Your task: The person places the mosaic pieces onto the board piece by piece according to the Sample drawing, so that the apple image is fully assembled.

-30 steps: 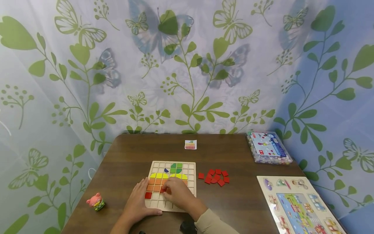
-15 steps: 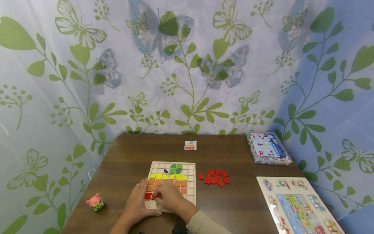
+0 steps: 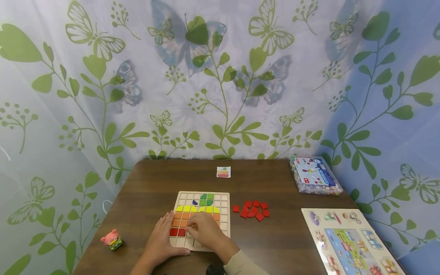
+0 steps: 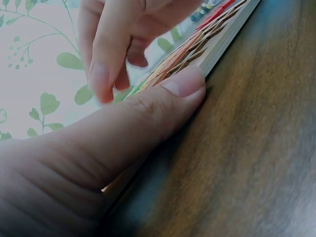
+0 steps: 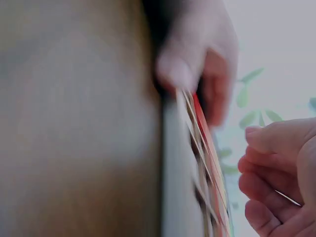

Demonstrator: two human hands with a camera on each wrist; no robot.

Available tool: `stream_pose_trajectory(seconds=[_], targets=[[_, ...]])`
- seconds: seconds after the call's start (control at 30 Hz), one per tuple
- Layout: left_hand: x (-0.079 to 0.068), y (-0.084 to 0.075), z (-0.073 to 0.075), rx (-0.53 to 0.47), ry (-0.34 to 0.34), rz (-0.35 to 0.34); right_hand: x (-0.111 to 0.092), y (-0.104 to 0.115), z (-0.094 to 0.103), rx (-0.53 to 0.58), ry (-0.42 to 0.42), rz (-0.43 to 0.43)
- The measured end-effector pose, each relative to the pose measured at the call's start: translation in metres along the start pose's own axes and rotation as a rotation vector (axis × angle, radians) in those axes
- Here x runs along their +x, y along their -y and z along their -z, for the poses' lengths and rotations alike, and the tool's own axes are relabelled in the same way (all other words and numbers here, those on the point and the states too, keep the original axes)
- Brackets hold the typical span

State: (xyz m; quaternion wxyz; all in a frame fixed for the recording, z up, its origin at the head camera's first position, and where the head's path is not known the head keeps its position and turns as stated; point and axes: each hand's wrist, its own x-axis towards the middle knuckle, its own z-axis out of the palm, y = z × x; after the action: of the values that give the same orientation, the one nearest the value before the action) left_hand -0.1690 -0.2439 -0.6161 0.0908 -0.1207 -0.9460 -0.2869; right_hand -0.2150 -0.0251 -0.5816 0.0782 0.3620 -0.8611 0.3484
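A square wooden grid board (image 3: 225, 198) lies on the table under both hands. My left hand (image 3: 161, 238) rests at its near-left corner, fingers extended along the left side and thumb (image 4: 182, 84) against the front edge. Two red square tiles (image 3: 174, 232) sit side by side in the grid, below rows of orange tiles (image 3: 177, 215) and yellow pieces (image 3: 180, 208). Green pieces (image 3: 203, 202) and a small blue piece (image 3: 194, 202) lie farther up. My right hand (image 3: 205, 230) hovers over the board, its fingers loosely bent with no tile visible in them.
Several loose red tiles (image 3: 253, 212) lie right of the board. A small picture card (image 3: 224, 172) is behind it. At right are a clear box of beads (image 3: 314, 175) and a picture puzzle (image 3: 311, 225); a pink figurine (image 3: 111, 239) stands at left.
My right hand has set a red tile beside the first one, let it go, and lifted slightly to the right. The left hand stays at the board's corner.
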Motion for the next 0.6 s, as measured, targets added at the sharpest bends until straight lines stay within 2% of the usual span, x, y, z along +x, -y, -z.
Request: stream_pose_trajectory(seconds=[0.17,0.37,0.47,0.6], targets=[[0.002,0.001,0.0,0.004,0.031,0.036,-0.01,-0.035,0.024,-0.021,-0.196,-0.067],[0.002,0.002,-0.001,0.017,0.045,0.047,-0.032,-0.082,0.059,-0.086,-0.407,-0.216],[0.001,0.003,-0.002,0.016,0.033,0.04,-0.041,-0.099,0.075,-0.104,-0.448,-0.277],[0.001,0.002,-0.003,0.008,0.026,0.025,-0.054,-0.114,0.091,-0.168,-0.415,-0.34]])
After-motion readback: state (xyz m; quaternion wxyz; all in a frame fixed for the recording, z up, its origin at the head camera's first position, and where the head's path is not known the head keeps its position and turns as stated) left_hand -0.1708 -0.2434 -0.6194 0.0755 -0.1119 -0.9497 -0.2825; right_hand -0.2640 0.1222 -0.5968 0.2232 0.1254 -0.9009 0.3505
